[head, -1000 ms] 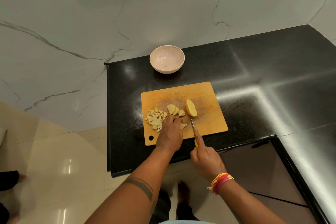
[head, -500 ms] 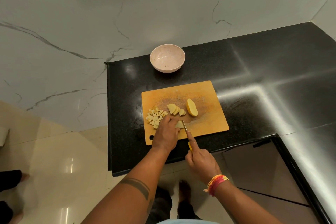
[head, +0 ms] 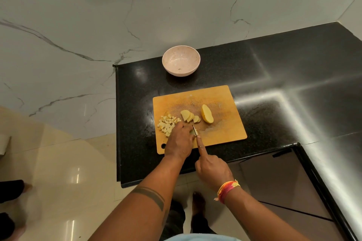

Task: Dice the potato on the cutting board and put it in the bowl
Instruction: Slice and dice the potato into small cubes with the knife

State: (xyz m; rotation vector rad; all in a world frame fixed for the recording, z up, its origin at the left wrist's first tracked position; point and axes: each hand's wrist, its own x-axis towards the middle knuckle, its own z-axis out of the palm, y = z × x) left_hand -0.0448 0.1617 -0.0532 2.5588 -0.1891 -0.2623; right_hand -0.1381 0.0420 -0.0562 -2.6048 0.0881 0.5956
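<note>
Head view: potato slice (head: pixel 195 132) near front-left of cutting board (head: pixel 221 96), pinned under left hand (head: pixel 179 141), fingers curled down on it. Knife (head: pixel 194 128) blade edge-down on that slice, right beside the left fingertips. Right hand (head: pixel 212 170) grip wrapped round the handle, index finger laid along the spine. Diced pile (head: pixel 167 124) left of the hand, fanned slices (head: pixel 189 116) behind it, potato half (head: pixel 207 116) further right. Bowl (head: pixel 181 60) behind the board on black surface (head: pixel 293 68), apart from it.
</note>
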